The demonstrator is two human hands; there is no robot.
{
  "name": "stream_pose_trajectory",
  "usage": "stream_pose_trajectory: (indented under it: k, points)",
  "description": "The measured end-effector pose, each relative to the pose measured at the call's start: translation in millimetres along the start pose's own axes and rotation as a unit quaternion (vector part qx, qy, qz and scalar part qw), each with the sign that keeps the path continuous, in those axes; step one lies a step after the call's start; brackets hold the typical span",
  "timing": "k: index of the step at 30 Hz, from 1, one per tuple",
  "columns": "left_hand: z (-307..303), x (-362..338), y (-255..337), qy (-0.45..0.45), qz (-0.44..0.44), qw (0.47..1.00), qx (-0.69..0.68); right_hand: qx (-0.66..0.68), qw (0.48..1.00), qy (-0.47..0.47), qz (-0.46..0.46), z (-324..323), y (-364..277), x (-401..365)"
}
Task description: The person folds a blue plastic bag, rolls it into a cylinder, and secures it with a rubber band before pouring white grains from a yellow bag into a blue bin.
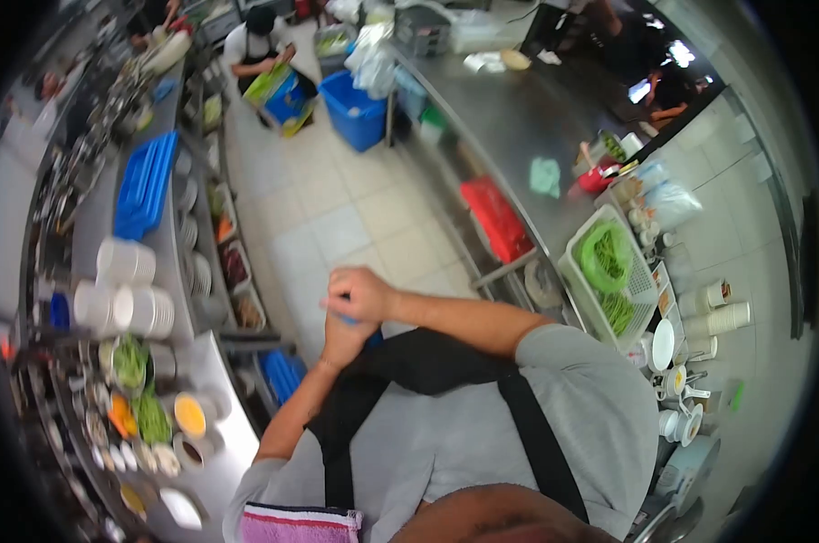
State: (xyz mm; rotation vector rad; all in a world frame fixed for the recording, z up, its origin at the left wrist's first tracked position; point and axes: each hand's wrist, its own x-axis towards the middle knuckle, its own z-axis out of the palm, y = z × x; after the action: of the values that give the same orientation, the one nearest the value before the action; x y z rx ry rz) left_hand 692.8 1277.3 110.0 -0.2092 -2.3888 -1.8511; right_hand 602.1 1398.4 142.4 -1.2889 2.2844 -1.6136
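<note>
We see both hands together in front of the chest, over the tiled floor [314, 204]. The right hand [366, 291] is on top, fingers curled, laid over the left hand [342, 340] and touching it. A small blue item [346, 319] peeks out between the two; we can't tell what it is, or which hand grips it, since the fingers hide most of it. The left fingers are mostly covered, so we can't tell how they stand.

Just below the hands we get the black apron [441, 360] over a grey shirt [482, 425], with a pink cloth [296, 525] at the near left.

On the right we note a long steel table [486, 104] with a pale green cloth [545, 176] and, nearer, a white basket [645, 288] holding long green vegetables [608, 255], some in a green bag. A red bag [498, 217] sits on the shelf under the table.

On the left we have blue trays [145, 185], stacked white tubs [145, 310] and, nearer, leafy greens [152, 416] beside a container of something yellow [190, 414]. Far off, a co-worker [263, 45] crouches with a yellow-and-blue bag [282, 95], near a blue bin [355, 113].
</note>
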Motion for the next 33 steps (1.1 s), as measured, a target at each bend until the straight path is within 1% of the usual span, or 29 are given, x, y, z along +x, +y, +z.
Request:
stream_pose_trajectory:
  k: [1,2,3,4,5,7,8,9,10,11,12,14,15,17,18,19,20,21,22,23,24,25,26,27,28,29,30,31,33]
  points:
    - [-1,19,-3,-0.012,-0.051,0.995,-0.086,-0.015,1.0,-0.005,0.01,-9,11,13]
    - [-6,48,-10,-0.02,-0.031,0.995,-0.091,-0.029,0.999,-0.01,0.019,-21,24,31]
    - [-15,79,-19,-0.132,-0.109,0.967,-0.188,-0.045,0.999,0.0,0.013,-33,39,50]
    - [-22,106,-28,-0.244,-0.19,0.91,-0.274,-0.011,0.999,-0.021,0.023,-44,54,69]
    - [-26,137,-36,-0.255,-0.173,0.912,-0.271,0.019,0.999,-0.043,0.028,-60,69,94]
    - [-38,208,-49,-0.254,-0.107,0.929,-0.245,-0.015,0.999,-0.038,0.002,-94,91,151]
    - [-42,241,-57,-0.265,-0.095,0.929,-0.242,-0.028,0.998,-0.047,-0.01,-111,101,177]
    - [-45,271,-49,-0.278,-0.069,0.93,-0.231,-0.034,0.999,-0.037,-0.009,-125,111,199]
    - [-46,300,-42,-0.29,-0.045,0.93,-0.221,-0.043,0.998,-0.047,-0.012,-138,122,218]
    - [-48,327,-34,-0.324,-0.027,0.907,-0.267,-0.05,0.997,-0.058,-0.013,-151,132,234]
    - [-46,353,-42,-0.334,-0.027,0.904,-0.267,-0.054,0.997,-0.049,-0.008,-169,143,248]
    - [-38,398,-68,-0.322,-0.092,0.909,-0.249,-0.066,0.996,-0.043,0.05,-202,165,269]
    - [-36,420,-66,-0.331,-0.093,0.906,-0.248,-0.067,0.996,-0.034,0.055,-218,173,281]
    - [-31,459,-63,-0.242,-0.047,0.967,-0.069,-0.066,0.995,0.062,-0.034,-251,194,304]
    - [-33,480,-57,-0.247,-0.044,0.966,-0.067,-0.127,0.984,0.119,-0.05,-276,210,319]
    - [-36,496,-47,-0.212,-0.099,0.972,-0.019,-0.185,0.965,0.173,-0.065,-309,228,335]
    - [-35,515,-47,-0.174,-0.153,0.972,0.029,-0.207,0.953,0.223,-0.015,-354,236,351]
    - [-30,532,-62,-0.122,-0.146,0.981,0.04,-0.228,0.925,0.303,-0.002,-397,270,365]
    - [-28,553,-80,-0.124,-0.146,0.981,0.041,-0.294,0.873,0.389,-0.017,-450,298,378]
    - [-28,578,-98,-0.11,-0.082,0.991,-0.004,-0.271,0.87,0.412,-0.005,-514,311,389]
    - [-29,605,-109,-0.095,-0.017,0.994,-0.047,-0.367,0.811,0.455,0.004,-573,321,399]
    - [-29,634,-101,-0.057,-0.089,0.99,-0.091,-0.43,0.751,0.502,-0.001,-633,338,409]
    - [-32,659,-90,-0.018,-0.164,0.977,-0.132,-0.446,0.724,0.526,-0.005,-696,352,419]
    - [-30,684,-93,0.045,-0.209,0.96,-0.184,-0.487,0.683,0.544,-0.011,-758,369,430]
    - [-34,704,-110,0.052,-0.187,0.962,-0.194,-0.524,0.655,0.542,0.063,-809,370,440]
    - [-35,717,-117,0.06,-0.248,0.949,-0.185,-0.54,0.623,0.556,0.106,-853,379,452]
    - [-35,730,-123,0.067,-0.307,0.933,-0.176,-0.55,0.607,0.552,0.153,-894,390,464]
    - [-30,735,-129,0.066,-0.309,0.933,-0.174,-0.568,0.588,0.54,0.2,-936,403,478]
    - [-12,740,-139,0.026,-0.203,0.961,-0.187,-0.58,0.581,0.505,0.266,-994,414,502]
